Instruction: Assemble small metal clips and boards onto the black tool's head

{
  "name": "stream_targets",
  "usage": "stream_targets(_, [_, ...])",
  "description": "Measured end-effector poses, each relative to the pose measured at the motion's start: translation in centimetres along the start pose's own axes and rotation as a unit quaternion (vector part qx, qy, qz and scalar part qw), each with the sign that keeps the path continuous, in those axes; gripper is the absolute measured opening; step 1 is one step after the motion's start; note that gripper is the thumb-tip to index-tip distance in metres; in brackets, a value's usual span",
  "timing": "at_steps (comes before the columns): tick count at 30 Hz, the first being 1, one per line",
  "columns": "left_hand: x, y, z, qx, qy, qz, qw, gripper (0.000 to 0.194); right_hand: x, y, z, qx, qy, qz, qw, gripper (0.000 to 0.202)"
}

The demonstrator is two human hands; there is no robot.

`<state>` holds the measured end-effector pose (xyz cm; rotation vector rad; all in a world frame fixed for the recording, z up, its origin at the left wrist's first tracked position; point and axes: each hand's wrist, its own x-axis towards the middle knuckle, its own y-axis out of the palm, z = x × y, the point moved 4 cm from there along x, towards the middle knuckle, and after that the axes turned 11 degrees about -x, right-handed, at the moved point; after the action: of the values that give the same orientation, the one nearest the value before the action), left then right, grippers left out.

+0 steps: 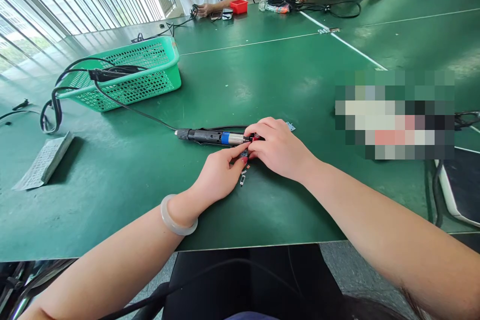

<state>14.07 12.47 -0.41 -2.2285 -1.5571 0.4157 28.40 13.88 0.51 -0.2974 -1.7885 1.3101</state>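
Observation:
A black handheld tool with a blue band and a silver section lies on the green table, its cable running back to a basket. My right hand is curled at the tool's right end, fingers bent over a small red part. My left hand has its thumb and index finger closed around a small blue-grey piece, close beside my right fingertips. Tiny white and metal pieces lie just below the fingers. A small blue board shows behind my right hand.
At the left stand a green basket with coiled black cables and a grey block with printed paper. A blurred patch covers items at the right, near a black-and-white device. Other people work across the table by a red box.

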Motion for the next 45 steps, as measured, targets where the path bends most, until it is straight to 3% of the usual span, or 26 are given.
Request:
stream_targets(14, [0.2,0.1,-0.1,0.028,0.026,0.001,0.999,0.043,0.1,0.0,-0.5,0.059,0.043,0.001,0.997,0.017])
stream_targets(23, [0.2,0.3,0.7,-0.019,0.009,-0.007,1.000,0.043,0.0,0.0,-0.8,0.092,0.050,0.001,0.995,0.019])
stream_targets(45, [0.2,0.2,-0.2,0.074,0.036,0.006,0.997,0.044,-0.1,0.6,-1.2,0.113,0.075,0.003,0.991,0.017])
